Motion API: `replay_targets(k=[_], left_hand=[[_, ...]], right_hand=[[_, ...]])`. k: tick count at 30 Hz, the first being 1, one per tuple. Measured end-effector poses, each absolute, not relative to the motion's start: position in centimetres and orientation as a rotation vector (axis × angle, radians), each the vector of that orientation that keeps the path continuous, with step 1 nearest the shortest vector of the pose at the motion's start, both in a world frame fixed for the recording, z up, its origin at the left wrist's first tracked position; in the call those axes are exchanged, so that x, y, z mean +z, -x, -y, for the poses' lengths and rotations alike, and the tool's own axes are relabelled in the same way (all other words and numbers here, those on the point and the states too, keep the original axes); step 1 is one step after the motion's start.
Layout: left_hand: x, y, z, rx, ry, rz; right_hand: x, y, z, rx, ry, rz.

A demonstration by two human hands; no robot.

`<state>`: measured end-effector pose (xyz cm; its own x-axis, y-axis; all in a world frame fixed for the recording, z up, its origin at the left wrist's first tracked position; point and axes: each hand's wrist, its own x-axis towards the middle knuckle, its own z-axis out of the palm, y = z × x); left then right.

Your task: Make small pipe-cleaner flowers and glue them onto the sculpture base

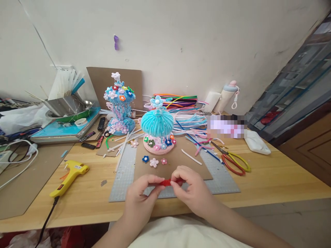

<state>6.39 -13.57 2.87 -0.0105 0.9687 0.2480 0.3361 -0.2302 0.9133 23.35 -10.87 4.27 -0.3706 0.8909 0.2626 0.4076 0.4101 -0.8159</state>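
Note:
A short piece of red pipe cleaner [166, 183] is stretched between my two hands, over the front of the cutting mat. My left hand [142, 193] pinches its left end between thumb and fingertips. At the other side, my right hand [190, 186] pinches it too, and the fingers hide part of it. Just beyond lie three small pipe cleaner flowers: a blue one [145, 158], a pale pink one [154, 162] and a darker pink one [163, 161]. Behind them stands a carousel-like ornament [157, 124] with a turquoise dome and a flower on top.
A yellow glue gun [69, 177] lies at left. Scissors [234, 162] with red and yellow handles lie at right. A taller flowered ornament [119, 106] stands behind, left. Bundled pipe cleaners [178, 101] line the wall. Cardboard [191, 168] covers part of the grey cutting mat [119, 189].

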Motion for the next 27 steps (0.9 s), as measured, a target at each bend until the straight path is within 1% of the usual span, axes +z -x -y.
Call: replay_targets(k=[2,4,7,9,12,16,18,23,27], left_hand=[[2.9,-6.3,13.6,1.226,-1.766,-1.355],[2.9,-6.3,13.6,1.213,-1.789,-1.336],[2.8,-6.3,13.4,1.225,-1.632,-1.35],[2.7,-6.4,13.3,1.26,-1.487,-1.36],[2.4,-6.5,13.1,1.268,-1.355,-1.339],[2.3,-6.7,13.1,1.153,-1.354,-1.29],[2.2,-6.7,13.1,1.121,-1.357,-1.288],[1.9,-6.7,12.8,1.17,-1.286,-1.3],[1.8,-7.0,12.9,1.053,-1.306,-1.264]], right_hand=[[4.4,-23.3,11.0,0.853,1.072,1.986],[4.4,-23.3,11.2,0.955,1.057,1.943],[4.0,-23.4,11.3,1.145,1.055,1.757],[3.6,-23.5,11.2,1.177,1.084,1.666],[3.4,-23.5,10.9,1.107,1.129,1.692],[3.9,-23.4,10.8,0.999,1.059,1.913],[4.1,-23.3,10.9,1.005,1.061,1.927],[3.8,-23.4,10.9,0.983,1.11,1.794],[3.8,-23.4,11.1,0.936,0.997,1.987]])
